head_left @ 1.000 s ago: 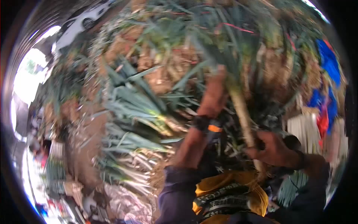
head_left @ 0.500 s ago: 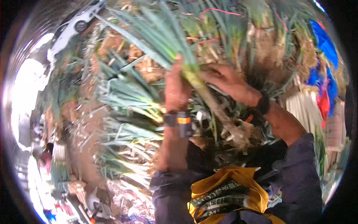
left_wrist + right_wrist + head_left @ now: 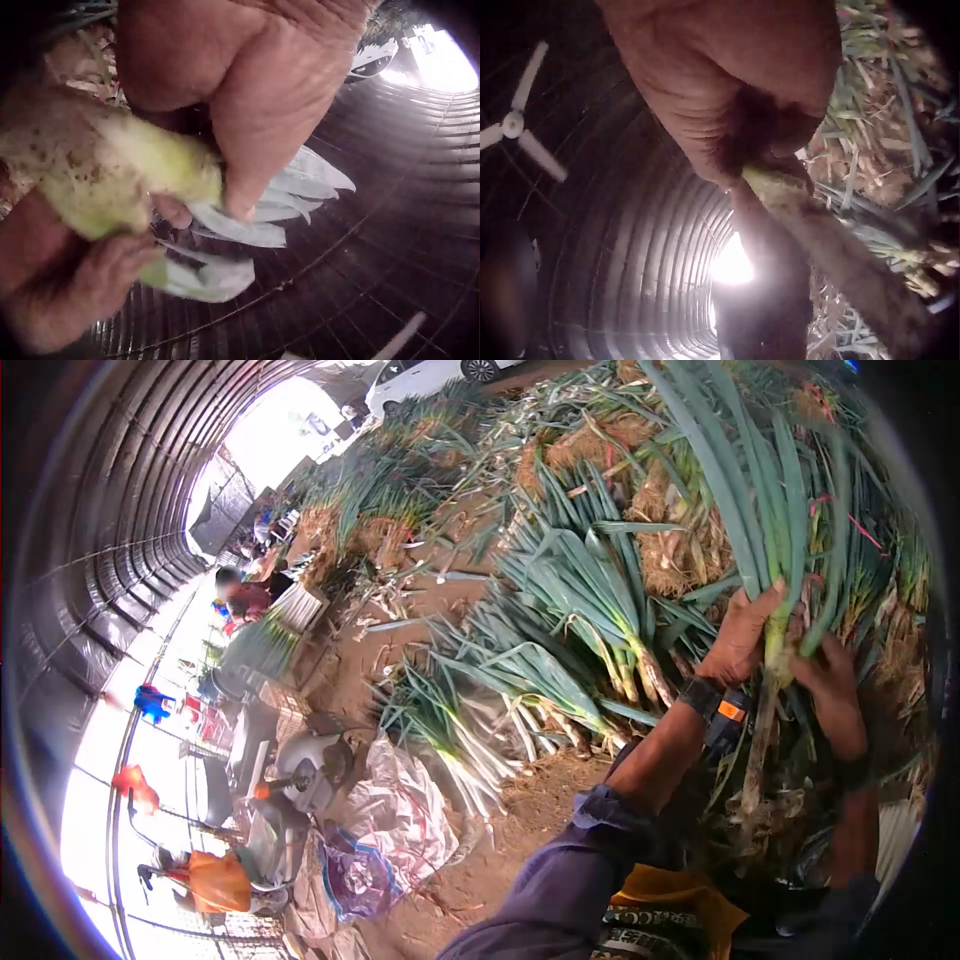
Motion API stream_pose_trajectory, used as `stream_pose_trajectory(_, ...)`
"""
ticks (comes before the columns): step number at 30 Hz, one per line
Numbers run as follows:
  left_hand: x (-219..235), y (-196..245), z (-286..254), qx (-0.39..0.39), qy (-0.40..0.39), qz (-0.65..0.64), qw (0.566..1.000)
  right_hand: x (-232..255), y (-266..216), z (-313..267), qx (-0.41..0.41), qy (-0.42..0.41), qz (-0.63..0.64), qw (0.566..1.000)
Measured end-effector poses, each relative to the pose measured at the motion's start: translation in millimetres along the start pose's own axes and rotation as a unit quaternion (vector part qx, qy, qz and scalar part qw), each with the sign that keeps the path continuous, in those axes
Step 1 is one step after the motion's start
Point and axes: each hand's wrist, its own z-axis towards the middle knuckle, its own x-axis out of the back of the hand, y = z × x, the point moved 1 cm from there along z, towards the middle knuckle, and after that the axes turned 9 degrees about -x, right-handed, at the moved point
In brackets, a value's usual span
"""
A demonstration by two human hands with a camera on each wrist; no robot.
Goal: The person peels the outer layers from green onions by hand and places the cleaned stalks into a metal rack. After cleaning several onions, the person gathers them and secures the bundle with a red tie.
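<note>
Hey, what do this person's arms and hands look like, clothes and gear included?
The left hand and right hand are ungloved. Dark, bluish-purple left sleeve, its bunched cuff leaving the forearm bare; the right sleeve is dark too. Dark left wristband with a boxy black device marked by an orange patch; dark right wristband.

Leek now nearly upright, right hand up from its root end to, apparently, its neck.
</note>
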Motion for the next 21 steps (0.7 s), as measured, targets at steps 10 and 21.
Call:
stream_pose_trajectory(10, 79, 48, 8, -0.060, 0.137, 0.052, 0.987, 63, 114, -40, -0.131, -0.154, -0.337, 0.919)
stream_pose_trajectory(21, -2, 25, -2, -0.092, 0.090, 0.060, 0.990, 22, 48, -22, 0.017, 0.048, -0.248, 0.967)
